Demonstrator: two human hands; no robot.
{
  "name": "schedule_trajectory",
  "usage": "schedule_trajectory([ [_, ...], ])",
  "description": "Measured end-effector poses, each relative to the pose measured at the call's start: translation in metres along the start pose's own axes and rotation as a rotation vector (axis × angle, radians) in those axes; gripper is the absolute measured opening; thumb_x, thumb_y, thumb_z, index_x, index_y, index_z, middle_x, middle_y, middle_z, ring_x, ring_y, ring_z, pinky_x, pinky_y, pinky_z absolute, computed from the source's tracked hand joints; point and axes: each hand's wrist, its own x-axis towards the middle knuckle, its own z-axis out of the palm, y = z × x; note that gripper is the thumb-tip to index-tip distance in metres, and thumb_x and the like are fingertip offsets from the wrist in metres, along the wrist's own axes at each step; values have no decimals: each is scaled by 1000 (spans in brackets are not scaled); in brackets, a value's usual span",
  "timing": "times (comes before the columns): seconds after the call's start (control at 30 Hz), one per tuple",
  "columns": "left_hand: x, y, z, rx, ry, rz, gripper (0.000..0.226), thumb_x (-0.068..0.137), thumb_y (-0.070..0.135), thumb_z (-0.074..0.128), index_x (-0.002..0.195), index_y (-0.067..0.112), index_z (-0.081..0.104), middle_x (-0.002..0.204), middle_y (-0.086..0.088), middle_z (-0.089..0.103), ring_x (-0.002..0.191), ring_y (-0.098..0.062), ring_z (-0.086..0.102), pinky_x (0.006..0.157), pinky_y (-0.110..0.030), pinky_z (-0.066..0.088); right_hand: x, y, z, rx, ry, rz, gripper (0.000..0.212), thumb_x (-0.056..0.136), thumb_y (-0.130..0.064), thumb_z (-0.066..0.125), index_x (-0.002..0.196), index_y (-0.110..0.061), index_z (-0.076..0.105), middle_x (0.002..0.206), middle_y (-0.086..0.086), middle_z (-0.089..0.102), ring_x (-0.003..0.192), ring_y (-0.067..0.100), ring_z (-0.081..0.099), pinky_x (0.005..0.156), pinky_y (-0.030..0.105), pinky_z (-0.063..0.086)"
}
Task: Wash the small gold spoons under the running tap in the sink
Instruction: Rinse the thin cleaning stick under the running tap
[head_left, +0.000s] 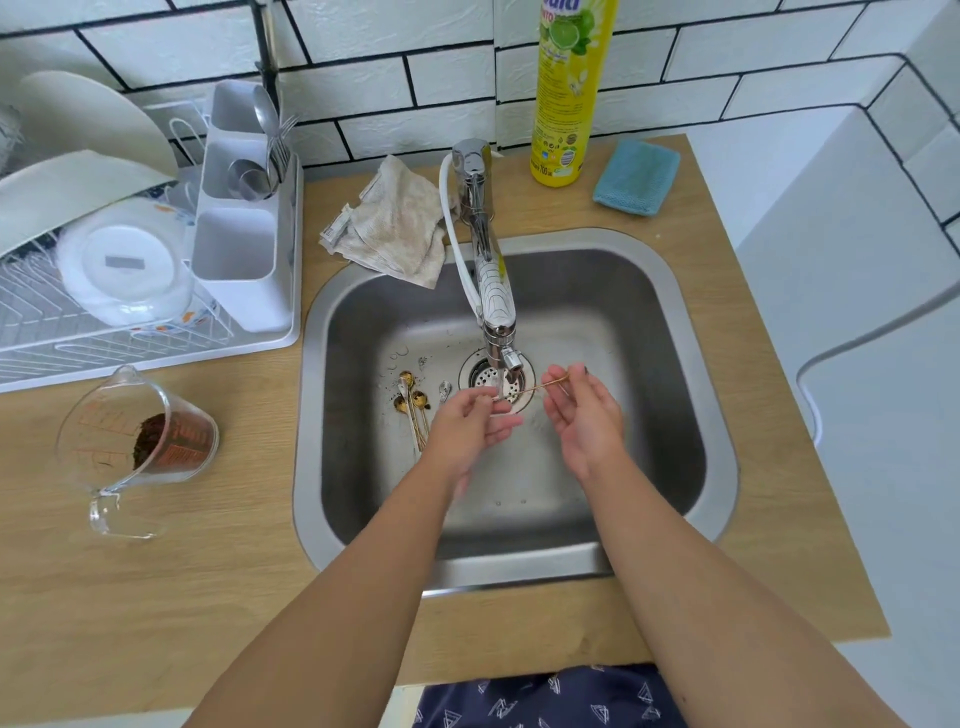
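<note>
A thin gold spoon (545, 385) lies level under the water stream from the chrome tap (488, 280), over the drain of the steel sink (670, 322). My right hand (584, 418) pinches its handle end between thumb and fingertips. My left hand (470, 423) pinches the bowl end in the stream; the bowl itself is hidden by fingers and water. Several more small gold spoons (413, 408) lie in a loose pile on the sink floor just left of my left hand.
A glass measuring jug (137, 447) with brown grounds lies tipped on the wooden counter at left. Behind it stands a white dish rack (156, 260) with plates and cutlery. A beige cloth (395, 223), yellow dish-soap bottle (569, 93) and blue sponge (636, 176) sit behind the sink.
</note>
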Motion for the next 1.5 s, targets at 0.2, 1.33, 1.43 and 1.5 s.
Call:
schedule_trajectory([
  [0.2,12,3,25,19,-2,-74,20,103,19,52,89,8,61,68,-4,54,44,-9,48,51,-22,47,2,-4,-6,0,4,4,8,99,-16,68,99,-24,68,96,-8,80,89,4,75,73,19,52],
  [1.33,10,-13,4,78,-7,29,12,100,20,60,98,11,67,73,-3,68,54,-9,61,59,-23,55,0,-2,-2,-80,-63,87,9,95,-15,74,103,-16,72,102,0,81,94,10,76,69,24,60],
  [1.43,10,-14,3,-22,-73,-29,14,103,11,53,106,9,66,87,-5,72,69,-10,68,70,-24,58,-1,-2,0,-106,-76,71,16,95,-10,72,108,-18,71,100,-2,81,91,8,76,72,23,60],
  [1.5,10,-12,0,-63,-111,-41,16,100,5,55,109,9,67,93,-6,75,79,-14,72,76,-25,58,-2,-2,0,-104,-59,54,15,96,-9,71,109,-17,70,101,-1,81,92,10,76,76,24,61],
])
